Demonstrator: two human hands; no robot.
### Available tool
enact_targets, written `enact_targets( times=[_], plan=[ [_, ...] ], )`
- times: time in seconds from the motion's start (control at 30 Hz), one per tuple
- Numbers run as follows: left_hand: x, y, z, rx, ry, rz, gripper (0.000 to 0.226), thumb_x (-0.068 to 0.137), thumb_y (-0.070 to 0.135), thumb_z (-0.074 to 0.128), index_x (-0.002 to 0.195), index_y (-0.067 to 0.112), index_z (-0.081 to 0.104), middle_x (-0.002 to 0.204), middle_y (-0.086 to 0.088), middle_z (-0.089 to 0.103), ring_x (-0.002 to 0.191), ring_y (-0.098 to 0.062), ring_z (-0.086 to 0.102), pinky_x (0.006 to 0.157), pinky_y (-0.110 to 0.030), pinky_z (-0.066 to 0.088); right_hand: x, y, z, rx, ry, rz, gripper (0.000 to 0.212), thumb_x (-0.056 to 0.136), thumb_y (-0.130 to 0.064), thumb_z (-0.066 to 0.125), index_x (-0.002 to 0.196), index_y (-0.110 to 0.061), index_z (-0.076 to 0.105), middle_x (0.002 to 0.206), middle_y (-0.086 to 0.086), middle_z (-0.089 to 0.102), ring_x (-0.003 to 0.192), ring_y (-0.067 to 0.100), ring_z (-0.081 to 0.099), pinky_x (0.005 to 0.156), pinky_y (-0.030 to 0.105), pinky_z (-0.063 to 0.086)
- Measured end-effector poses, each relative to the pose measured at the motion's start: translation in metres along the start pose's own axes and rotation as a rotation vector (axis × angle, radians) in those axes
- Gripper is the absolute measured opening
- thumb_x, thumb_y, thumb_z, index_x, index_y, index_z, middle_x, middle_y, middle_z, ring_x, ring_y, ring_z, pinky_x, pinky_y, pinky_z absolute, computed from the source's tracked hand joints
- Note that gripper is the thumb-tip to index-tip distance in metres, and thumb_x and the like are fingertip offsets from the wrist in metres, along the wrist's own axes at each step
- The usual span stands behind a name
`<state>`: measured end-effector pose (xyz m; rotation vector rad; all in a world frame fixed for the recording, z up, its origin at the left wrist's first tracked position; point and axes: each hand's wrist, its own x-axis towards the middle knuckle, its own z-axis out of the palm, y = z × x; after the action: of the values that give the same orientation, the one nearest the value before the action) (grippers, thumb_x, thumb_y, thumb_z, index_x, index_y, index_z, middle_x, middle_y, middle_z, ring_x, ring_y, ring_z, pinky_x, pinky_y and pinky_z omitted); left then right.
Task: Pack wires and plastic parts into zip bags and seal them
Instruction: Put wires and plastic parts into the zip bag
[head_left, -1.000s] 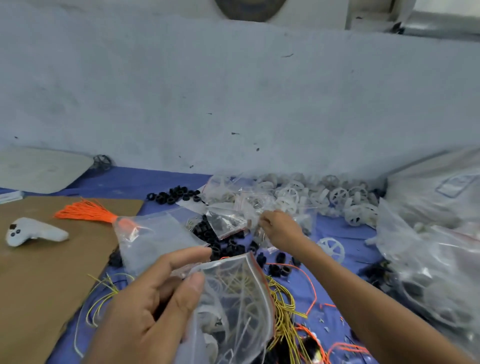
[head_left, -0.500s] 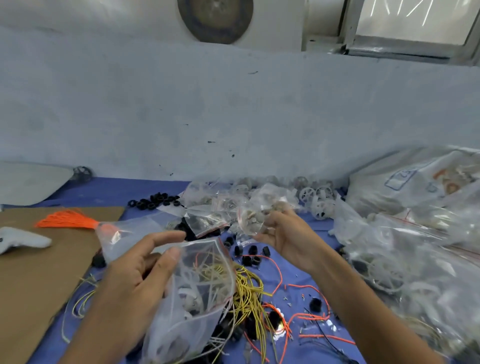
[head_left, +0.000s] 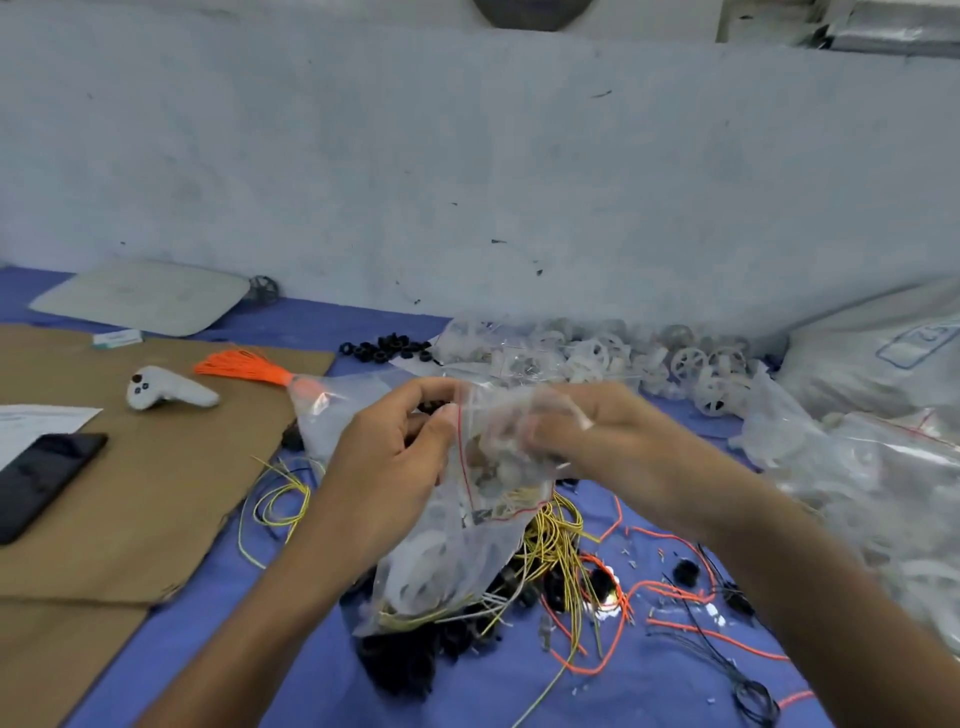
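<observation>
Yellow wires (head_left: 558, 540) and orange wires (head_left: 675, 592) are strewn over the blue table (head_left: 467, 696) nearest. Above them, 1 zip bag (head_left: 457, 551) is held by 2 hands. Its red-lined mouth is pinched by the left hand (head_left: 395, 457), and its plastic is gripped by curled fingers of the right hand (head_left: 618, 441). Cardboard (head_left: 156, 493) lies to the left. Blue print on the far sack (head_left: 904, 348) is too blurred to be read.

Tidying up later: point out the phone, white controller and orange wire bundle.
phone (head_left: 47, 483), head view, screen middle.
white controller (head_left: 179, 393), head view, handle.
orange wire bundle (head_left: 236, 365), head view, fanned strands.
</observation>
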<state>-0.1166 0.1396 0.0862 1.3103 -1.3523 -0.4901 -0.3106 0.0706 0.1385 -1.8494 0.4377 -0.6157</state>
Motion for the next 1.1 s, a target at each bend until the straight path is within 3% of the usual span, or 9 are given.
enact_targets(
  times=[0.1,0.17,0.27,0.4,0.73,0.87,0.97,1.03,1.1],
  plan=[
    [-0.002,0.001,0.002,0.059,-0.005,0.046,0.018,0.1,0.028,0.053,0.11,0.039,0.063,0.048,0.008,0.046,0.046,-0.008,0.04,0.046,-0.033,0.038,0.017,0.012,0.015,-0.935,-0.153,-0.012,0.017,0.094,-0.026,0.05,0.085,-0.026,0.065,0.086,-0.01,0.065,0.079,0.012,0.06,0.071,0.034,0.048],
    [-0.003,0.002,0.003,0.092,-0.006,0.069,0.019,0.1,0.027,0.053,0.112,0.038,0.063,0.047,0.009,0.049,0.046,-0.005,0.043,0.049,-0.03,0.041,0.026,0.022,0.028,-1.117,-0.239,0.011,0.022,0.093,-0.027,0.054,0.112,-0.019,0.061,0.118,0.001,0.061,0.106,0.023,0.058,0.087,0.039,0.048],
    [-0.003,0.002,-0.001,0.097,0.008,0.066,0.019,0.099,0.025,0.054,0.111,0.036,0.064,0.05,0.007,0.054,0.048,-0.005,0.047,0.052,-0.027,0.043,0.03,0.025,0.036,-0.959,-0.264,-0.008,0.039,0.084,-0.03,0.067,0.121,-0.025,0.054,0.123,-0.005,0.056,0.109,0.014,0.055,0.091,0.035,0.049],
    [-0.002,-0.002,-0.011,0.047,0.01,0.024,0.019,0.1,0.025,0.053,0.11,0.037,0.064,0.051,0.007,0.046,0.052,-0.013,0.044,0.05,-0.035,0.039,0.027,0.014,0.015,-0.805,0.001,-0.027,0.019,0.075,-0.035,0.079,0.079,-0.031,0.061,0.08,-0.018,0.059,0.073,0.001,0.057,0.062,0.015,0.044],
    [0.001,-0.012,-0.024,0.012,-0.027,0.008,0.022,0.099,0.026,0.055,0.106,0.045,0.064,0.053,0.007,0.047,0.05,-0.011,0.04,0.047,-0.024,0.036,0.029,0.02,-0.003,-0.84,0.252,-0.077,0.018,0.067,-0.034,0.087,0.066,-0.035,0.069,0.092,-0.011,0.057,0.07,-0.007,0.05,0.063,0.007,0.034],
    [-0.002,-0.012,-0.028,0.026,-0.035,0.013,0.02,0.099,0.027,0.055,0.107,0.043,0.064,0.053,0.005,0.048,0.048,-0.007,0.042,0.045,-0.019,0.035,0.035,0.026,-0.001,-0.811,0.252,-0.087,0.01,0.071,-0.041,0.082,0.074,-0.042,0.073,0.098,-0.015,0.058,0.071,-0.011,0.053,0.064,0.007,0.034],
    [-0.006,-0.009,-0.031,0.064,-0.038,0.017,0.018,0.099,0.028,0.055,0.105,0.042,0.064,0.054,-0.001,0.048,0.047,-0.007,0.042,0.045,-0.02,0.036,0.039,0.028,0.002,-0.819,0.18,-0.02,0.034,0.08,-0.049,0.072,0.114,-0.045,0.066,0.112,-0.016,0.059,0.083,-0.007,0.058,0.076,0.022,0.045],
    [-0.01,-0.005,-0.034,0.087,-0.027,0.017,0.013,0.099,0.029,0.054,0.102,0.04,0.061,0.054,-0.007,0.049,0.047,-0.01,0.042,0.047,-0.025,0.037,0.041,0.029,0.006,-0.89,0.085,0.093,0.04,0.083,-0.054,0.066,0.121,-0.045,0.059,0.093,-0.023,0.064,0.075,-0.007,0.058,0.072,0.024,0.045],
    [-0.018,0.003,-0.038,0.184,-0.037,0.055,0.005,0.099,0.035,0.051,0.099,0.039,0.053,0.06,-0.008,0.052,0.049,-0.011,0.043,0.049,-0.032,0.038,0.043,0.032,0.01,-0.93,0.081,0.134,0.01,0.088,-0.045,0.061,0.095,-0.039,0.066,0.062,-0.025,0.061,0.056,-0.008,0.053,0.06,0.025,0.038]
  ],
)
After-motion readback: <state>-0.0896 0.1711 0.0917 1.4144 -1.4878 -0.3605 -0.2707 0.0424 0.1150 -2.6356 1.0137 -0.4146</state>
